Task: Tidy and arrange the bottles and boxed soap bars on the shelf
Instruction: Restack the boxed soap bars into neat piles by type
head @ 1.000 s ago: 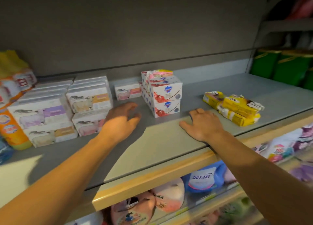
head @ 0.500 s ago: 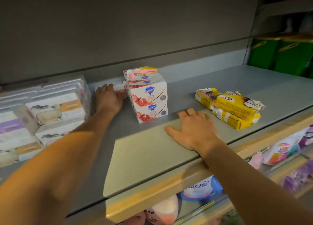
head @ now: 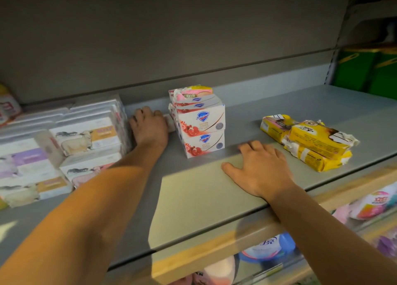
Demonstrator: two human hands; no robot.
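Deep between stacks, left hand (head: 149, 128) grips box (head: 169, 122).

Both forearms are bare up to the frame's edge, with no sleeve showing. The left hand (head: 149, 127) and right hand (head: 261, 170) carry no glove, ring or watch.

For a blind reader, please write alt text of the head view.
The left hand reaches to the shelf's back and covers a small box between sheep boxes and stacked Safeguard boxes. The right hand rests flat near yellow packs.
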